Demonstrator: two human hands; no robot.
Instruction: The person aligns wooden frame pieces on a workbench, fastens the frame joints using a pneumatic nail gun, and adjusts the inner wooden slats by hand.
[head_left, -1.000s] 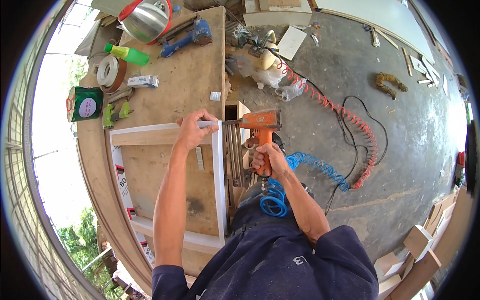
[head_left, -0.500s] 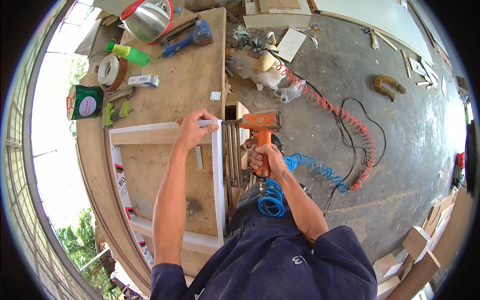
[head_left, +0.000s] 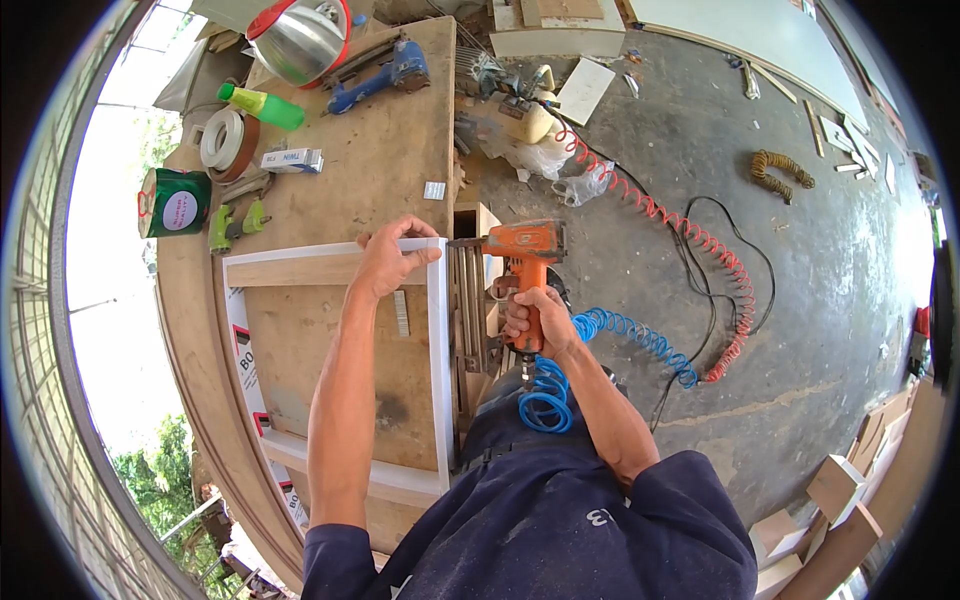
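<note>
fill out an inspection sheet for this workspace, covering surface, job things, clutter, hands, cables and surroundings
Surface: wooden workbench, marked by a dark smudge within the frame's outline.
Job's things: white-edged rectangular frame on the bench; orange pneumatic nail gun, nose at the frame's corner, contact unclear.
Clutter: blue nail gun, green bottle, TWIN box, green can.
Hands: left hand on the frame near that corner; right hand gripping the orange gun's handle.
Cables: blue coiled hose below the handle; red coiled hose and black cable on the floor.
Surroundings: concrete floor, scattered wood offcuts.
</note>
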